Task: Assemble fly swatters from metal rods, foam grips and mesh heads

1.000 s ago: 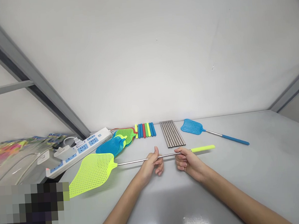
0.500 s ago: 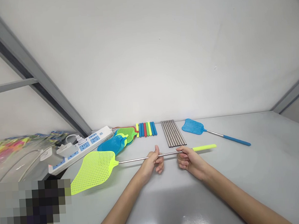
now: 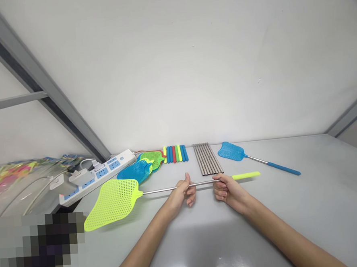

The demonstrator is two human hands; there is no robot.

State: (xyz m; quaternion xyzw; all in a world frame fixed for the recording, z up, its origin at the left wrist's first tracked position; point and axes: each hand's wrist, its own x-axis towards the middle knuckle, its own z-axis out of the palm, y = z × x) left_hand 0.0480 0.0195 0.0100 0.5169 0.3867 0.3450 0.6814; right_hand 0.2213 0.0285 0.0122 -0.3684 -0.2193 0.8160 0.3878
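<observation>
A yellow-green fly swatter (image 3: 114,204) spans the middle of the view, its perforated head at the left and its yellow grip at the right. My left hand (image 3: 183,191) is closed on the metal rod near its middle, thumb pointing up. Further along the rod, just short of the yellow grip, my right hand (image 3: 226,189) pinches it with fingers curled. Beyond my hands lies a row of metal rods (image 3: 208,159). A blue fly swatter (image 3: 232,151) rests on the table at the right.
Coloured handle grips (image 3: 175,154) lie side by side near the wall. Blue, green and red swatter heads (image 3: 135,171) are piled left of them. A white power strip (image 3: 104,173) with plugs and cables sits at the left, near plastic-wrapped goods (image 3: 20,175). The grey table (image 3: 322,205) meets the wall.
Both hands keep hold of the swatter's rod. My right hand has shifted very slightly right along with the yellow grip; the whole view has also drifted a little.
</observation>
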